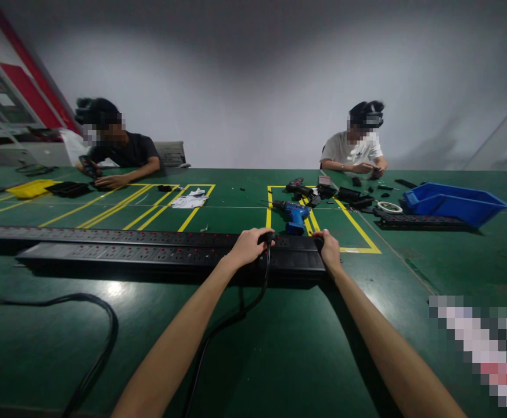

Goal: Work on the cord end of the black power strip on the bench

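Observation:
Two long black socket strips lie side by side across the green table, the front strip (126,255) nearer to me and the rear strip (83,234) behind it. My left hand (250,246) is closed round a black plug (267,237) above the strips' right part. From the plug a black cable (265,284) hangs over the front strip and runs down toward me. Whether the plug sits in a socket is hard to tell. My right hand (329,251) rests at the strips' right end, its fingers bent over the rear strip's end.
Behind the strips lie a blue drill (294,216), a dark drill (299,187) and black parts. A blue bin (457,200) stands at the right, a yellow tray (31,188) at the left. Two people sit across the table (236,200). Another cable (105,307) curves at the lower left.

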Demonstrator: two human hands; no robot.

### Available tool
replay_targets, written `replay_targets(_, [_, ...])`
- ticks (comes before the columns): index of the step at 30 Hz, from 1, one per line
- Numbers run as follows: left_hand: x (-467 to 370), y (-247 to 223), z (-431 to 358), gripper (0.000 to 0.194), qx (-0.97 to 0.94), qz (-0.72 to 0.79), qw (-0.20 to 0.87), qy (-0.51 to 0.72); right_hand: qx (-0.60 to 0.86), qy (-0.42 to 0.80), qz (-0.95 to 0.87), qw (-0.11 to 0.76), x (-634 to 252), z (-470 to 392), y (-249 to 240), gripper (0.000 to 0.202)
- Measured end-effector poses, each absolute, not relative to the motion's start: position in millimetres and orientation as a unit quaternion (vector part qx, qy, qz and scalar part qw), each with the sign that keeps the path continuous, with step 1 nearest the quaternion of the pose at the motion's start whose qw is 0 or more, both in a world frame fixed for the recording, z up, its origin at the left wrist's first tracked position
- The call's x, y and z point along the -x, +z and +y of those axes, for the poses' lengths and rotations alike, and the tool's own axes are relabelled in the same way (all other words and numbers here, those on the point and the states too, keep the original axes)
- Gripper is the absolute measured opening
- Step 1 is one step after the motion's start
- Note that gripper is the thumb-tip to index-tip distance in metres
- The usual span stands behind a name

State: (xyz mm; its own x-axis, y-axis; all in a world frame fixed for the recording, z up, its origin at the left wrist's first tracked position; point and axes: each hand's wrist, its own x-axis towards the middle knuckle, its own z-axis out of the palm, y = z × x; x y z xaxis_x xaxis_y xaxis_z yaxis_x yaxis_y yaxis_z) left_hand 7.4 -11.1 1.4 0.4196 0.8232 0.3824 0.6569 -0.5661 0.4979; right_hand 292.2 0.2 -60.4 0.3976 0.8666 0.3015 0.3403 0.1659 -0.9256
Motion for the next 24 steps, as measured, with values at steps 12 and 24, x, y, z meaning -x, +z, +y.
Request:
replay_targets(12, [-1.5,0.7,-4.7,0.043,-0.812,0.440,0.196,0.328,0.611,0.276,-0.521,0.528,-297.3,3.9,-51.6,0.054])
replay_targets(24, [-1.8,-1.0,-5.1,0.088,-0.796,0.437,0.228,0.351,0.645,0.200,-0.704,0.219,-207.0,42.7,32.0,0.052])
